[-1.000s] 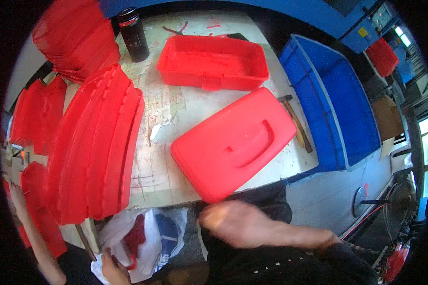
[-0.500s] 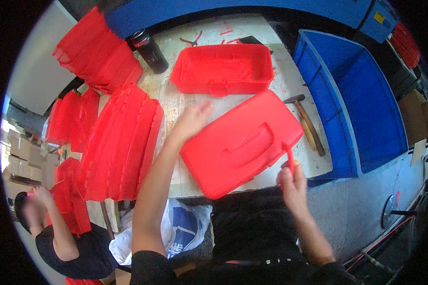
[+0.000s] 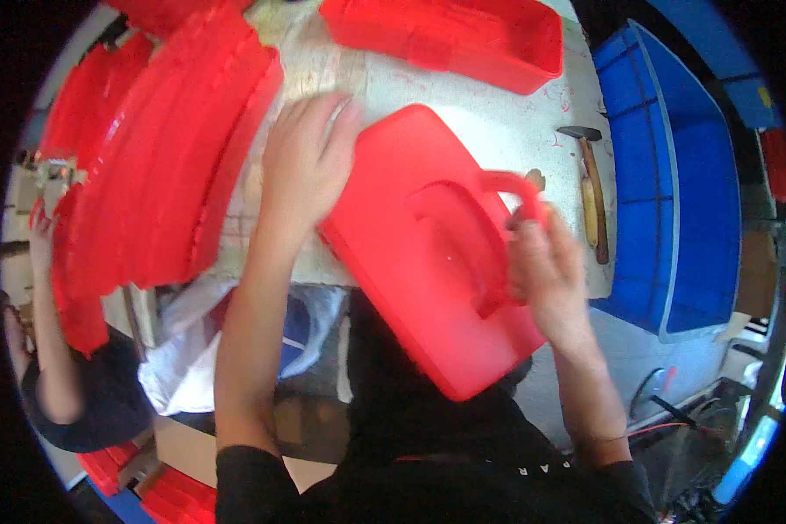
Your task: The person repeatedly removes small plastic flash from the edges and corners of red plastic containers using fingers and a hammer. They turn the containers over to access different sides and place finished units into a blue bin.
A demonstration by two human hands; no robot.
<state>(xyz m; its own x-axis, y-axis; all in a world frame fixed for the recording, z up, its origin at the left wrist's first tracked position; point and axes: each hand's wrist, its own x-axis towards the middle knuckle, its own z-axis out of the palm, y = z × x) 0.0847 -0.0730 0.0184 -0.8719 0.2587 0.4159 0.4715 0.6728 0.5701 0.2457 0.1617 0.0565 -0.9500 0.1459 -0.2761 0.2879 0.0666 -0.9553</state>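
Note:
A red plastic lid (image 3: 410, 192) with a curved recess lies tilted across the table's front edge, its near corner over my lap. My right hand (image 3: 550, 275) is closed round the end of a curved red handle (image 3: 500, 180) at the lid's right side. Something small and dark shows by those fingertips, too blurred to name. My left hand (image 3: 310, 162) rests at the lid's left edge with its fingers stretched and thumb apart; it grips nothing. Beyond the lid stands an open red box base (image 3: 498, 65).
Stacked red plastic parts (image 3: 170, 157) fill the left side. A hammer (image 3: 590, 162) lies at the table's right, next to another wooden-handled tool (image 3: 588, 210). A blue crate (image 3: 642, 166) stands beyond the right edge. Another person's arm (image 3: 51, 323) shows at far left.
The view has shifted, so the table appears higher. The lid has turned and come nearer to me. My right hand has brought the handle over the lid's edge; my left hand still lies beside it.

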